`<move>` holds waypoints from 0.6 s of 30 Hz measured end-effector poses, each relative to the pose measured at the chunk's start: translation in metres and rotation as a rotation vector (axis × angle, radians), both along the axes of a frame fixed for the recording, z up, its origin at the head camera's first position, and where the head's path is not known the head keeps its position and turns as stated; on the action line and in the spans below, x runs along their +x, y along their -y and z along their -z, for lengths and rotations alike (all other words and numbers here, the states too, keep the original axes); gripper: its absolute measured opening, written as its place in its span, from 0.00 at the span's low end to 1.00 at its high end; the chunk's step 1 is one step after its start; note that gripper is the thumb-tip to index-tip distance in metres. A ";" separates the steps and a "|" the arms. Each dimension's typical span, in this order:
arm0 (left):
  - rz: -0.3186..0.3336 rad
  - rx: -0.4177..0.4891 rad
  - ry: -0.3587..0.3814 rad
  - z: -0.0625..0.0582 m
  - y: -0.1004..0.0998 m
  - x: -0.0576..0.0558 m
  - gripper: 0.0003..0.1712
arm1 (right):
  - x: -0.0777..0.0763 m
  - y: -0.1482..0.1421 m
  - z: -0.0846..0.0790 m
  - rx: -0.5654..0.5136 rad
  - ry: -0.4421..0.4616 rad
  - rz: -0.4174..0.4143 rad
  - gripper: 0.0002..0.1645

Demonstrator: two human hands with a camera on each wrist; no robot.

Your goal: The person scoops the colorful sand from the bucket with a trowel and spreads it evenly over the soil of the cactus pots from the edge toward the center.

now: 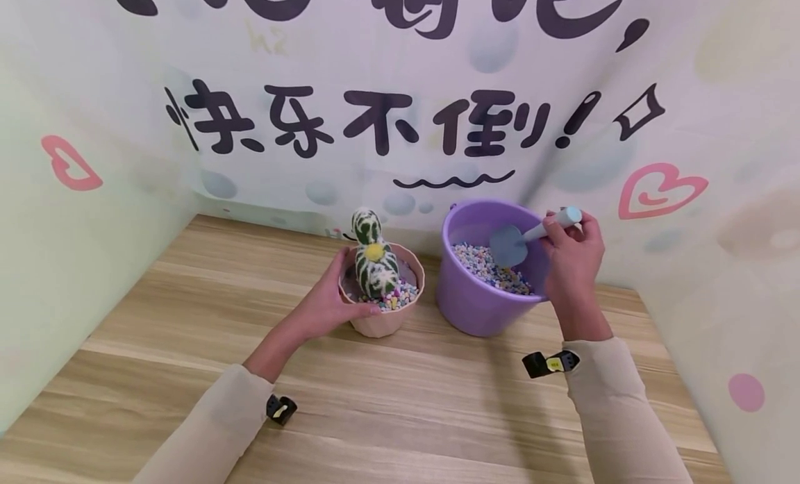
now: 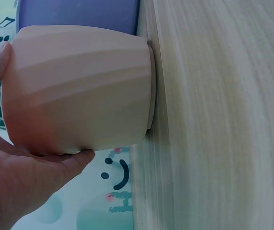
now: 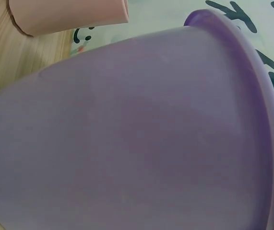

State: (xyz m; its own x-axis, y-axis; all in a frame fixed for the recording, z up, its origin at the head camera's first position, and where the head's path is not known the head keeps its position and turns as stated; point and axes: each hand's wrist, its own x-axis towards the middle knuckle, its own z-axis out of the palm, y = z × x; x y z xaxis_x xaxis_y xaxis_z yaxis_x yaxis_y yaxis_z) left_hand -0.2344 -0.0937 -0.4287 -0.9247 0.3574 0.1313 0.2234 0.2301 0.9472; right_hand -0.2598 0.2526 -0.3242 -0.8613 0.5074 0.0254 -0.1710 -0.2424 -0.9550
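Backdrop (image 1: 300,171): pale printed sheet, black lettering across the upper frame.
Tabletop (image 1: 400,414): wood-grained, lower half of the frame.
Left hand (image 1: 321,305): left of centre; grasps the flowerpot, thumb at the near rim, fingers round the left side.
Flowerpot (image 1: 379,326): centre of the frame, upright on the tabletop; pink, faceted, probably rigid. Best held by the wall below the rim; smooth faces may slip.
Cactus (image 1: 378,276): stands in the flowerpot, yellow bloom on its side. White tufts look delicate; avoid gripping here.
Pot pebbles (image 1: 400,298): multicoloured, at the near right of the cactus; loose, likely to spill if tilted.
Bucket (image 1: 471,307): purple, right of centre, just beside the flowerpot; likely thin plastic with slight flex. Steady by the rim.
Bucket pebbles (image 1: 481,265): loose bed inside the bucket; should roll freely.
Shovel (image 1: 508,246): blue, blade inside the bucket; contact with the bed cannot be confirmed. Probably light and stiff; hold by the handle, blade level when loaded.
Right hand (image 1: 573,255): right of centre; grips the shovel handle near the bucket's right rim.
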 end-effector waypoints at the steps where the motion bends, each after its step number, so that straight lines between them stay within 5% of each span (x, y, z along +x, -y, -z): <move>1: -0.002 -0.001 0.002 0.000 0.000 0.000 0.65 | 0.000 0.001 0.000 0.020 0.009 -0.001 0.20; 18: -0.001 -0.002 0.005 0.002 0.000 -0.001 0.64 | -0.001 0.001 0.001 0.067 0.040 -0.089 0.17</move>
